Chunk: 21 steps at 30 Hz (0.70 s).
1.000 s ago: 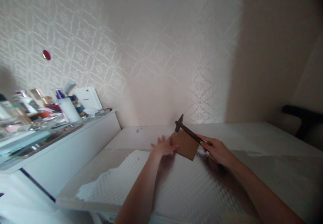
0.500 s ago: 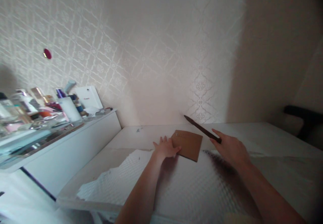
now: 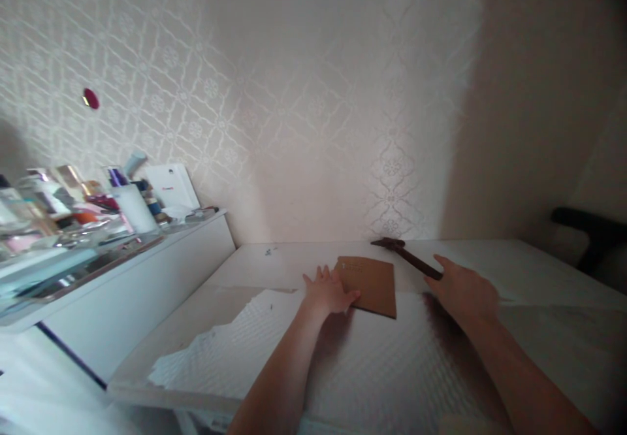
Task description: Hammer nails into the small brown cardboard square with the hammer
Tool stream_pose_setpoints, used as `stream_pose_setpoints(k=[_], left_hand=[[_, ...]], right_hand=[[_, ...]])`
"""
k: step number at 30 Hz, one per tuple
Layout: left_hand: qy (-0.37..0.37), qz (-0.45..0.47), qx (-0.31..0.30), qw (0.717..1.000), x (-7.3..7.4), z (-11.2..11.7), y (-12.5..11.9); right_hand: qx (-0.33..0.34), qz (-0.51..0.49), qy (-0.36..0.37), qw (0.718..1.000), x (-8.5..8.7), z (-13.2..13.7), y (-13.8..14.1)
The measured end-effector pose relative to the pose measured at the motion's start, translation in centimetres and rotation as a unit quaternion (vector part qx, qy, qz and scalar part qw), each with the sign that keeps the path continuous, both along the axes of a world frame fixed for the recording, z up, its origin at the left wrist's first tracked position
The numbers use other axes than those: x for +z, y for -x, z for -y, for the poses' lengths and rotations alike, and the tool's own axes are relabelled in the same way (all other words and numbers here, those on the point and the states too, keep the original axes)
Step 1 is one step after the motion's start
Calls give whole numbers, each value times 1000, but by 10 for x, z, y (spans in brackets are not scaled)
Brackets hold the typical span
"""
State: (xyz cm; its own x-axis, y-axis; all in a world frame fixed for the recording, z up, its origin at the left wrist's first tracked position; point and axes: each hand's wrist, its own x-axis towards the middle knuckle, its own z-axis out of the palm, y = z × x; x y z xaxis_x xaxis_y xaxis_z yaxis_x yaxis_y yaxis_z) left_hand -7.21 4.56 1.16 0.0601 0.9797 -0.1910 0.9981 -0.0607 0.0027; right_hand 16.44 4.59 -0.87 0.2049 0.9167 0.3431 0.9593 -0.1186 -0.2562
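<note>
A dark brown hammer (image 3: 416, 262) is gripped by the end of its handle in my right hand (image 3: 465, 291), whose fingers are closed. Its head points up and left, off to the right of a flat brown square board (image 3: 375, 285). Along the top left of that board runs a row of small marks or bits, too small to make out. My left hand (image 3: 329, 290) lies with spread fingers over the board's left edge, the thumb resting on its face. Under the board spreads a white quilted-textured sheet (image 3: 230, 343) with a ragged left edge.
A few small dark bits (image 3: 268, 252) lie on the white table (image 3: 304, 252) near the wall. At left stands a white cabinet (image 3: 161, 278) crowded with bottles (image 3: 137, 208) and a white box (image 3: 172, 187). A black armrest-like shape (image 3: 588, 223) juts in at right.
The hammer has turned so that its head now shows sideways, and it sits slightly lower and further right. My left hand and the board have shifted slightly right, the board rotating a little.
</note>
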Motion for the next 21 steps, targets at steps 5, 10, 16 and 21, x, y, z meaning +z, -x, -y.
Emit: stream_pose_setpoints(k=[5,10,16,21], left_hand=[[-5,-5,-8,1000,2,5,-4],[-17,-3,-5,1000,4,7,-5],[-45,18,1,999,2,7,-4],[-197,73,50,976,-3,-8,-4]], right_hand=[[-27,29,26,999,-11,-3,-1],[-24,56,14,998,-20,-9,-3],[166,34,-93,981,-30,-20,26],[270,44,-17,962,-48,-19,55]])
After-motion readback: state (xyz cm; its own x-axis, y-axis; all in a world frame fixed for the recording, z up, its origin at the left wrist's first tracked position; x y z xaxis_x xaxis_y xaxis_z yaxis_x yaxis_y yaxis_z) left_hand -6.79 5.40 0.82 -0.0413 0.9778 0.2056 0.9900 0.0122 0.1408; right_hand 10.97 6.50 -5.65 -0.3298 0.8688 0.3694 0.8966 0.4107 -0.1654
